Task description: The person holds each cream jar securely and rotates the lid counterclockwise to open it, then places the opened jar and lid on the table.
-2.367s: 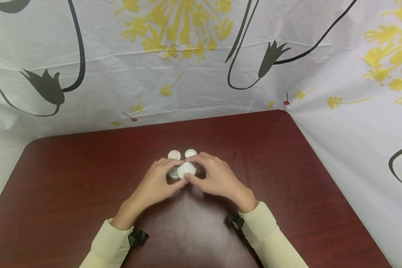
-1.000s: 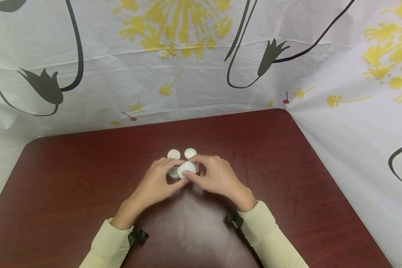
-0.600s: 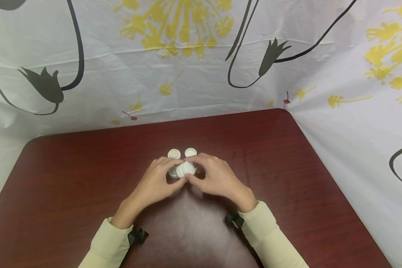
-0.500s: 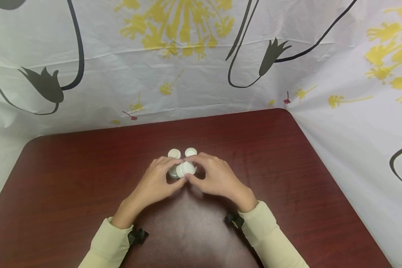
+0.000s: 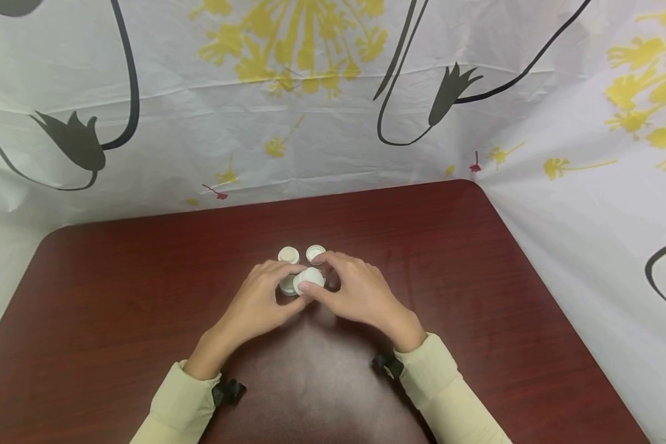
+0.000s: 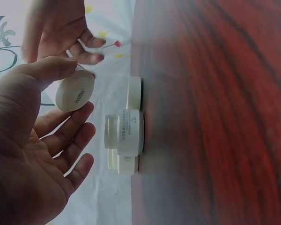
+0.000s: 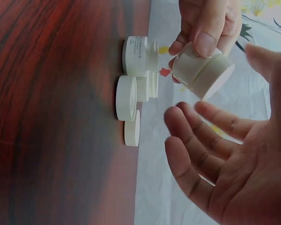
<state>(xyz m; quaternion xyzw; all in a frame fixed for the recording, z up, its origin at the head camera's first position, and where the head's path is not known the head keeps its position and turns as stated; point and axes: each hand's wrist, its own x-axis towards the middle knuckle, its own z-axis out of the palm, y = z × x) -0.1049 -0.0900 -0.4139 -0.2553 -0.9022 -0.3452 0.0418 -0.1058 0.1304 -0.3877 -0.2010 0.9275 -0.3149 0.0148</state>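
Observation:
Above the middle of the table, my left hand [image 5: 258,297] pinches a small white cream jar [image 7: 196,68] between thumb and fingers. The jar is tilted, with its lid [image 7: 218,79] on and turned toward my right hand [image 5: 361,291]. In the right wrist view that hand's fingers are spread and slightly bent, apart from the lid. Printing shows on the jar's base [image 6: 77,93] in the left wrist view. Below the hands stand two uncapped white jars, a nearer jar [image 7: 136,56] and another jar [image 7: 147,87] partly behind it.
Two loose white lids lie beside the jars: one lid [image 7: 126,98] and a second lid [image 7: 132,129]. The dark red wooden table [image 5: 144,296] has rounded far corners. A white patterned cloth [image 5: 322,148] hangs behind it and along its right side.
Half a second ago the right thumb and fingers gripped the lid's edge; now they have let go and spread. The left hand keeps hold of the jar, almost unmoved.

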